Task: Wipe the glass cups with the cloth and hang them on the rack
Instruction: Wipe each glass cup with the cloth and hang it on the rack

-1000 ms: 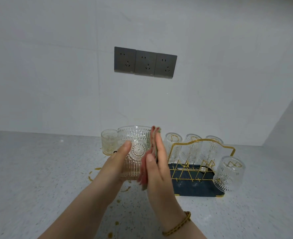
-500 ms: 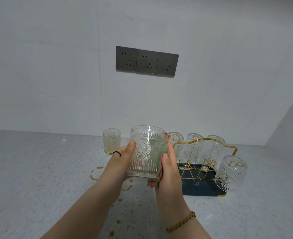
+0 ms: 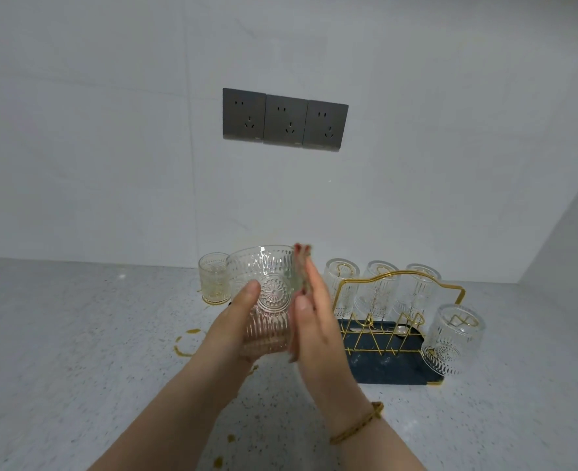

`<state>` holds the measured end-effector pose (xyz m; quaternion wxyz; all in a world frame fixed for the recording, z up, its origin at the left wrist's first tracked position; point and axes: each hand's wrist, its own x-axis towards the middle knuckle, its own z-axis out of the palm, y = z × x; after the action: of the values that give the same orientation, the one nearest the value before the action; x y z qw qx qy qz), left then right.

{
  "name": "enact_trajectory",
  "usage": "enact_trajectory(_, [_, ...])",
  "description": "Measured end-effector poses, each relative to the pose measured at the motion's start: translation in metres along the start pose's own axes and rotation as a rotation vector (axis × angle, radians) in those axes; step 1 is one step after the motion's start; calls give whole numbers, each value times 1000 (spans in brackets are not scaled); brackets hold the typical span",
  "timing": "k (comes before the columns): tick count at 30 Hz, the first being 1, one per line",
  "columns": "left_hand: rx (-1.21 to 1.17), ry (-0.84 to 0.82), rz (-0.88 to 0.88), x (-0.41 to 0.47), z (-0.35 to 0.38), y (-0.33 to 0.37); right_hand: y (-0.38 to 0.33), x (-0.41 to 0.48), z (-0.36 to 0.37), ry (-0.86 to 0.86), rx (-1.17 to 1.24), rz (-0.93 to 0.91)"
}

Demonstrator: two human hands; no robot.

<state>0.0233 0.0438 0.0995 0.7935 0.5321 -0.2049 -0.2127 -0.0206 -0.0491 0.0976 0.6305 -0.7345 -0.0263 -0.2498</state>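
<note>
**Item in hand.** The embossed glass cup is held in the air above the tabletop, just left of the rack and clear of it. It stands upright, with the mouth up and the base down. Its long axis is close to vertical; any slight lean cannot be judged through the wide lens.

**Grip.** The left hand grips the cup's left wall, thumb across the front and fingers curled behind. The right hand lies flat with straight fingers and presses the cloth against the cup's right wall. The cloth is sandwiched between palm and glass, and only its upper edge shows.

**Step.** Judged as wiping the outer wall; the cup is not yet hung.

**Next move.** Once the wipe is finished, the cup needs turning mouth-down and lowering over a free prong. It must be kept off its neighbours, since glass against glass is the risk.

**Surroundings.** Four inverted cups already sit on the gold wire rack, which stands on a dark tray. The front right one leans outward. A stained cup stands upright on the tabletop behind the left hand, apparently still to be wiped. Brownish rings and drops mark the tabletop near it. Three wall sockets sit above.
</note>
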Motion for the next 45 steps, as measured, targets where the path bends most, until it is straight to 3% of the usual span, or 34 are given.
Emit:
enact_trajectory(3, [-10, -4, -9, 0, 0, -1, -1, 1, -6, -5, 203, 127])
enact_trajectory(5, [1, -23, -11, 0, -1, 2, -3, -4, 2, 39, 15, -2])
enact_trajectory(8, [39, -46, -11, 0, -1, 4, 4, -8, 16, 32, -402, -347])
enact_trajectory(10, [36, -37, 5, 0, 0, 7, 11, -5, 14, 51, -502, -438])
enact_trajectory(11, [26, -31, 20, 1, -2, 4, 7, -3, 12, 47, -460, -390])
enact_trajectory(14, [-18, -20, 40, 1, -2, 3, -4, 5, 5, 11, -27, 0])
enact_trajectory(17, [-23, 25, 40, 1, -4, 6, -7, 5, 4, -5, 93, 67])
enact_trajectory(21, [51, 36, 17, 2, -8, 10, 0, -4, 22, 46, -308, -250])
enact_trajectory(23, [71, 9, 56, 0, -8, 10, 5, -3, 22, 27, -428, -316])
enact_trajectory(24, [85, 1, 74, -1, -6, 10, 4, -2, 20, 18, -396, -293])
enact_trajectory(28, [161, 49, 38, 1, -6, 6, 4, 6, 8, 25, 182, 74])
enact_trajectory(32, [169, 107, -57, 6, -5, 1, -3, 2, 1, 103, 277, 94])
enact_trajectory(36, [162, 203, -23, 6, -3, -3, -7, -1, -1, 122, 84, -31])
enact_trajectory(42, [89, 128, -15, 2, 4, -3, 4, 0, 11, 72, -544, -353])
enact_trajectory(44, [97, 103, -8, 3, 1, -3, 8, -2, 10, 59, -526, -377])
enact_trajectory(45, [87, 84, -3, 3, -2, -3, 5, -2, 6, 20, -411, -281])
